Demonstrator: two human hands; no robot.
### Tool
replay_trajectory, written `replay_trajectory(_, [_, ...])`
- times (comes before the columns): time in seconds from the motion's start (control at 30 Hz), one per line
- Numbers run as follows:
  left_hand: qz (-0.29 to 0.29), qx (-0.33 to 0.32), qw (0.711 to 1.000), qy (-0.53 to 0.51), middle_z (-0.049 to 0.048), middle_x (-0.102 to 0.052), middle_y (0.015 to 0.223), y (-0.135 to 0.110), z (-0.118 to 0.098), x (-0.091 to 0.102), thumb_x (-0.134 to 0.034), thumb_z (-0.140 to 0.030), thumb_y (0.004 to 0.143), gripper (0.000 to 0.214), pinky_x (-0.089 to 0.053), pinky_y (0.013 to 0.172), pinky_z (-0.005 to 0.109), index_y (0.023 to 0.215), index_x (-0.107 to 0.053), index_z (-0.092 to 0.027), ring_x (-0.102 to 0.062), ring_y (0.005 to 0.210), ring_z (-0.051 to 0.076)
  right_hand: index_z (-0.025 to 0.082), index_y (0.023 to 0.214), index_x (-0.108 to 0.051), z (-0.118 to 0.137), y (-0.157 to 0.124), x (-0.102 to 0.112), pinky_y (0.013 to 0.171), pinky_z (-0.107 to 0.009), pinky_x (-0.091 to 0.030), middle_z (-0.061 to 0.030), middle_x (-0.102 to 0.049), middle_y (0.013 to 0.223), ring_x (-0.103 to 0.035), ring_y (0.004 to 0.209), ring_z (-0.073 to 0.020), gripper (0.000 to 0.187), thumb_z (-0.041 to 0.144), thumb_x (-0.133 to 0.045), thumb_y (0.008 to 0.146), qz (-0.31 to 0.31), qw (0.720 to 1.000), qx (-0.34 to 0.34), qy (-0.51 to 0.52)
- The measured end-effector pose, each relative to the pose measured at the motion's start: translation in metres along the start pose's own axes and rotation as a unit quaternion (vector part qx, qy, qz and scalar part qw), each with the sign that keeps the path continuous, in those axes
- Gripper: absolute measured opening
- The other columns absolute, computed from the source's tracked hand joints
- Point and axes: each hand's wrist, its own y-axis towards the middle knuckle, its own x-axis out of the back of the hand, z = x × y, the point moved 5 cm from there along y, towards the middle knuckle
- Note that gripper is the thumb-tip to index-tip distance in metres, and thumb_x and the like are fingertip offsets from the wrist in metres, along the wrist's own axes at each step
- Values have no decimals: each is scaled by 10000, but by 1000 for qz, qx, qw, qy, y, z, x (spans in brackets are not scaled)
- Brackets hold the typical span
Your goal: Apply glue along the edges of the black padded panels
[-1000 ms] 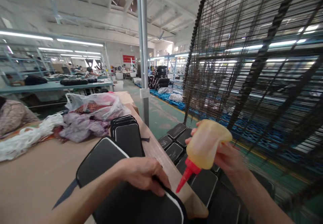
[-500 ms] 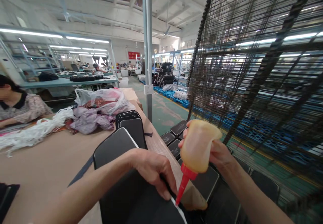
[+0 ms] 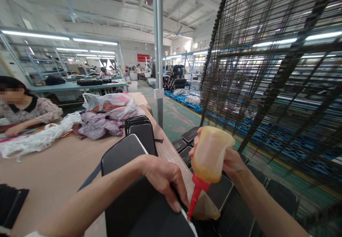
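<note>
My right hand (image 3: 232, 160) is wrapped round a squeeze glue bottle (image 3: 210, 153), tipped upside down. Yellowish liquid shows inside, and its red nozzle (image 3: 196, 196) points down at the white edge strip (image 3: 188, 218) of a black panel (image 3: 149, 208). With fingers and thumb closed on that panel's edge, my left hand (image 3: 162, 180) sits just left of the nozzle tip. Another black panel (image 3: 121, 153) with a white edge lies beyond my left wrist. Behind it leans a stack of black panels (image 3: 140, 128).
A brown-topped table (image 3: 66, 173) spreads to the left, bearing white strips (image 3: 45, 137), purple cloth (image 3: 103, 125) and a clear plastic bag (image 3: 114, 103). A co-worker (image 3: 34, 109) sits at far left. Black panels (image 3: 227, 190) lie lower right. A wire mesh rack (image 3: 256, 66) stands at right, a post (image 3: 158, 52) ahead.
The view has shifted slightly left, so the surroundings sit a little further right. The nozzle tip has moved slightly down along the white edge. Both hands keep their grips.
</note>
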Motion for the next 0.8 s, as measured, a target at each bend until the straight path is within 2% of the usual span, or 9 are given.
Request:
replay_trajectory(0.2, [-7, -6, 1000, -17, 45, -725, 948, -3, 4, -1, -674, -219, 737, 290, -486, 818, 211, 988, -728, -85, -645, 956, 226, 257, 1133, -568, -3, -1, -3, 679, -415, -539, -46, -614, 926, -639, 797, -293, 639, 424, -829, 574, -3, 1000, -3, 1])
replay_trajectory(0.4, [-20, -6, 1000, 11, 66, -725, 951, -9, 4, 2, -647, -205, 760, 304, -487, 831, 214, 1017, -720, -60, -654, 945, 228, 281, 1117, -585, -6, -5, 3, 712, -414, -526, -39, -608, 954, -633, 839, -294, 569, 397, -805, 605, 4, 1000, -4, 6])
replay_trajectory(0.53, [-36, -15, 999, 11, 70, -728, 937, -14, 5, 4, -667, -276, 763, 324, -488, 832, 218, 1007, -725, -70, -662, 938, 234, 283, 1105, -591, -7, -8, 9, 722, -432, -524, -39, -612, 953, -632, 833, -304, 598, 416, -824, 570, -26, 1000, 11, -4])
replay_trajectory(0.8, [-84, 22, 995, 45, 107, -717, 975, -30, 16, 17, -642, -418, 776, 475, -485, 805, 219, 1052, -700, -36, -646, 926, 232, 279, 1111, -595, -5, -18, 21, 709, -462, -527, -70, -634, 968, -631, 850, -336, 640, 472, -840, 552, -83, 995, 38, -45])
